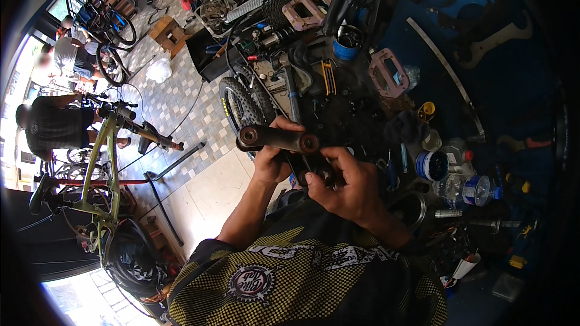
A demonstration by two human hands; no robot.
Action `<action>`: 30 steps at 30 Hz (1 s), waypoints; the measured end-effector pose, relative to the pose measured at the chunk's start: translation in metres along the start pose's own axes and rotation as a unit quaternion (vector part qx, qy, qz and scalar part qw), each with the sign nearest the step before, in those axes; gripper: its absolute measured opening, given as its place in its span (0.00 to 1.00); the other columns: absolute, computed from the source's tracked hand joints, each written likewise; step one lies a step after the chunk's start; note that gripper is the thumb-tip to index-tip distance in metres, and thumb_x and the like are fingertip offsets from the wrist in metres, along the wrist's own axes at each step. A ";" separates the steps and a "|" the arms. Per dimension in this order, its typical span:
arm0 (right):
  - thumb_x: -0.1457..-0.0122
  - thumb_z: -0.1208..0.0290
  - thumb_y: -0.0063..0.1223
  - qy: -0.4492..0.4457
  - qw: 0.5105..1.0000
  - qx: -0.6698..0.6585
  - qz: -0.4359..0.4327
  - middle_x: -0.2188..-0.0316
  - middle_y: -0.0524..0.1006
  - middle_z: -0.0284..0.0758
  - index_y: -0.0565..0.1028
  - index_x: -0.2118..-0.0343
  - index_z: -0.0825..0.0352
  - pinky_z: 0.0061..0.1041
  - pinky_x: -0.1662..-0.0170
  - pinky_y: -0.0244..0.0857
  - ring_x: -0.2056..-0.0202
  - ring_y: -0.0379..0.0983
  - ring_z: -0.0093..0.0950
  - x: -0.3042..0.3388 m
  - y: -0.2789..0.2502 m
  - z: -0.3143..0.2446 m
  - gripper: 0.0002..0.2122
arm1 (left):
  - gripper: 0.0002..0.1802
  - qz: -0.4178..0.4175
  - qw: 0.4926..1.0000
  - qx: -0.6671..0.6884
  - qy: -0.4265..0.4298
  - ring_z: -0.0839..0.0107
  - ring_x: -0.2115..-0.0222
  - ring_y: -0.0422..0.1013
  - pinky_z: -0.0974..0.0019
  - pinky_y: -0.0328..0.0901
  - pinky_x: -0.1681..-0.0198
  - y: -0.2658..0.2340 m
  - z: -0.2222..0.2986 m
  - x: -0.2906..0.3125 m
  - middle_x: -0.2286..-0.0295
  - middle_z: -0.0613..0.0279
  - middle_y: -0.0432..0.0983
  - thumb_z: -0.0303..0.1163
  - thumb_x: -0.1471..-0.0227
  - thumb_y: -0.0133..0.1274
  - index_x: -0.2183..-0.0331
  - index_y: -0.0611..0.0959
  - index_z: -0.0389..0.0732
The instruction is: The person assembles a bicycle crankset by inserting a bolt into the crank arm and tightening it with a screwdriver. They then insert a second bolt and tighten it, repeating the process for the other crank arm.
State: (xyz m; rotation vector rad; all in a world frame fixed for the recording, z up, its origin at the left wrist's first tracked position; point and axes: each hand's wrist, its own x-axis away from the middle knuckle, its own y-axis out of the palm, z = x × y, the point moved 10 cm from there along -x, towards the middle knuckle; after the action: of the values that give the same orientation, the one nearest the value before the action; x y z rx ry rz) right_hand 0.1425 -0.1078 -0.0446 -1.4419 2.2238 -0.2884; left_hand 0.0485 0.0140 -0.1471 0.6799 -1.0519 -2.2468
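A dark metal linkage bar (276,137) with 2 round, brown-ringed end holes is held nearly level, left end before a knobby black bicycle tyre (230,104).

Lettering (281,252) and badge (251,284) on jersey (374,293)

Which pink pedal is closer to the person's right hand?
The lower pink pedal, right of the blue tub; the other pink pedal lies higher up, beside the toothed gears, farther from the right hand.
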 end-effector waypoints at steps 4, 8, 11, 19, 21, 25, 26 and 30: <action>0.46 0.65 0.72 -0.040 0.999 0.015 0.015 0.79 0.80 0.33 0.76 0.58 0.70 0.23 0.75 0.70 0.79 0.78 0.21 -0.005 -0.001 -0.015 0.19 | 0.27 0.023 0.997 -0.038 0.060 0.67 0.61 0.75 0.64 0.72 0.53 0.015 0.013 -0.001 0.62 0.54 0.78 0.45 0.45 0.66 0.55 0.77 0.33; 0.46 0.63 0.72 -0.068 0.996 0.052 0.019 0.79 0.78 0.33 0.74 0.63 0.69 0.24 0.76 0.70 0.80 0.77 0.22 -0.003 0.002 -0.022 0.18 | 0.26 -0.045 0.993 -0.032 0.101 0.63 0.60 0.76 0.63 0.72 0.54 0.025 0.022 -0.002 0.61 0.49 0.78 0.45 0.45 0.66 0.56 0.78 0.34; 0.46 0.63 0.72 -0.080 0.994 0.067 0.014 0.79 0.77 0.33 0.73 0.66 0.68 0.25 0.77 0.70 0.81 0.76 0.23 -0.004 0.004 -0.029 0.18 | 0.25 -0.054 0.992 -0.019 0.115 0.63 0.61 0.76 0.63 0.73 0.55 0.029 0.025 -0.001 0.61 0.47 0.78 0.45 0.44 0.66 0.57 0.78 0.34; 0.46 0.62 0.70 -0.108 0.990 0.090 0.025 0.81 0.75 0.32 0.72 0.67 0.67 0.25 0.79 0.70 0.83 0.75 0.24 -0.006 0.005 -0.035 0.17 | 0.21 -0.040 0.992 0.030 0.115 0.63 0.60 0.77 0.64 0.74 0.54 0.024 0.021 -0.001 0.61 0.45 0.79 0.39 0.43 0.66 0.57 0.79 0.34; 0.46 0.62 0.70 -0.110 0.989 0.098 0.028 0.81 0.75 0.32 0.71 0.68 0.67 0.25 0.79 0.70 0.83 0.75 0.24 -0.007 0.005 -0.035 0.17 | 0.19 -0.038 0.992 0.035 0.112 0.63 0.59 0.77 0.64 0.74 0.54 0.024 0.020 -0.002 0.61 0.45 0.79 0.37 0.42 0.65 0.57 0.79 0.34; 0.45 0.61 0.69 -0.111 0.987 0.107 0.035 0.82 0.74 0.32 0.71 0.68 0.67 0.25 0.80 0.70 0.83 0.75 0.25 -0.008 0.004 -0.035 0.18 | 0.17 -0.038 0.993 0.045 0.106 0.63 0.61 0.78 0.64 0.75 0.56 0.021 0.017 -0.003 0.61 0.45 0.79 0.33 0.42 0.64 0.56 0.78 0.34; 0.45 0.61 0.69 -0.109 0.987 0.109 0.035 0.82 0.74 0.32 0.71 0.67 0.67 0.25 0.80 0.70 0.83 0.75 0.25 -0.009 0.004 -0.035 0.18 | 0.17 -0.052 0.992 0.051 0.105 0.63 0.61 0.78 0.64 0.75 0.57 0.025 0.018 -0.006 0.61 0.45 0.78 0.32 0.42 0.64 0.56 0.78 0.34; 0.44 0.60 0.68 -0.115 0.985 0.123 0.036 0.82 0.74 0.32 0.70 0.67 0.67 0.25 0.80 0.70 0.83 0.75 0.25 -0.009 0.004 -0.035 0.18 | 0.17 -0.046 0.993 0.040 0.105 0.63 0.62 0.78 0.64 0.76 0.58 0.024 0.017 -0.007 0.61 0.44 0.78 0.31 0.42 0.64 0.55 0.78 0.34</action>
State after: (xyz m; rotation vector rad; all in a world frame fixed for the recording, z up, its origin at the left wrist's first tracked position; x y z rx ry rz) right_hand 0.1252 -0.1007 -0.0136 -1.1967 1.9717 -0.3403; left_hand 0.0488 0.0142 -0.1168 0.9928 -1.0294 -2.1616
